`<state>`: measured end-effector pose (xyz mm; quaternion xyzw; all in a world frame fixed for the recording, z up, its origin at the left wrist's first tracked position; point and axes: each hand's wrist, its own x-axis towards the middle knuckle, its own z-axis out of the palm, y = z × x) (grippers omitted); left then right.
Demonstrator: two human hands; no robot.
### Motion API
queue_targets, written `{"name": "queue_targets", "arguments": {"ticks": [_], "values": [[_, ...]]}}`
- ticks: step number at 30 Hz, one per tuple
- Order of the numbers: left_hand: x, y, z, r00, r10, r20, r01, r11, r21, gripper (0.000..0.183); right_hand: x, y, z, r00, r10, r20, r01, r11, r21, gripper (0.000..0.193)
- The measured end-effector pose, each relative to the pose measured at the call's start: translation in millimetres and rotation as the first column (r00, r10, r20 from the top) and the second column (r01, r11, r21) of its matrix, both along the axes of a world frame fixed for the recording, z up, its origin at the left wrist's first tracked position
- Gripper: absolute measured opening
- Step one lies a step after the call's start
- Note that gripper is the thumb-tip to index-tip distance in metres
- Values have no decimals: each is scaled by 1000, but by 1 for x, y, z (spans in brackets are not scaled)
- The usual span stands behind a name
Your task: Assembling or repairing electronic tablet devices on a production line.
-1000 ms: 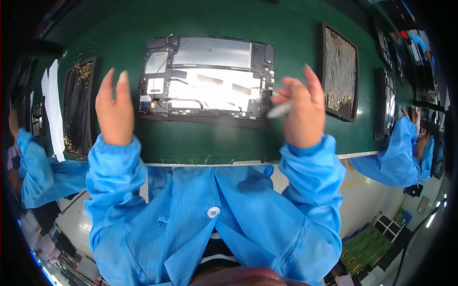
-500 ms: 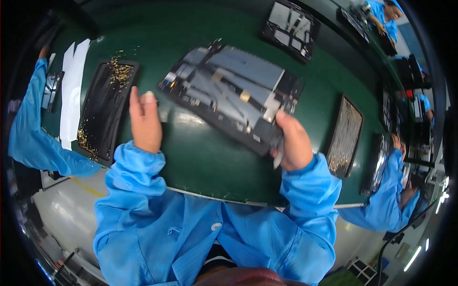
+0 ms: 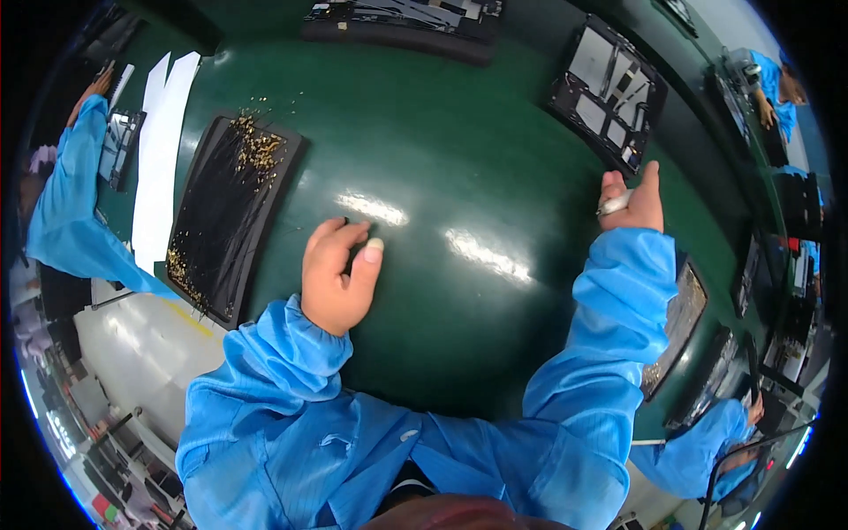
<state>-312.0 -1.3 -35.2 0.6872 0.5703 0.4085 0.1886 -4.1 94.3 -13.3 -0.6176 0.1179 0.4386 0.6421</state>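
Observation:
My left hand (image 3: 336, 276) is above the green table, its fingers loosely bent and thumb apart, with nothing in it. At the right, my right hand (image 3: 638, 205) reaches up to the near end of an opened tablet-like device (image 3: 609, 93) with grey panels in a black frame. Its bent fingers keep a small white tool (image 3: 614, 204) against the palm; the thumb points forward. Whether that hand touches the device, I cannot tell. A second opened device (image 3: 402, 19) lies at the far side, partly cut off by the picture's top edge.
A black tray (image 3: 221, 208) of thin dark cables with gold ends is at the left, next to white paper strips (image 3: 163, 159). Another tray (image 3: 676, 322) is partly behind my right sleeve. Co-workers' blue sleeves (image 3: 75, 212) show at both sides.
The device that my right hand held is out of it and lies at the far side. My right hand has moved right, to the other device. The view has shifted.

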Motion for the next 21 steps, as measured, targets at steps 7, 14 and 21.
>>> {"name": "queue_targets", "arguments": {"ticks": [7, 14, 21], "values": [[0, -2, 0, 999, 21, -45, -24, 997, -73, 22, 9, 55, -11, 983, -173, -67, 180, 977, 112, 35], [3, -2, -1, 995, 102, 18, -100, 993, -64, 22, -40, 3, 1, 954, 242, -176, -217, 965, 151, 25], [48, -2, 30, 138, 554, 821, 524, 663, -535, 32, -148, -175, 19, 651, 692, -310, -675, 716, 180, 22]]}}
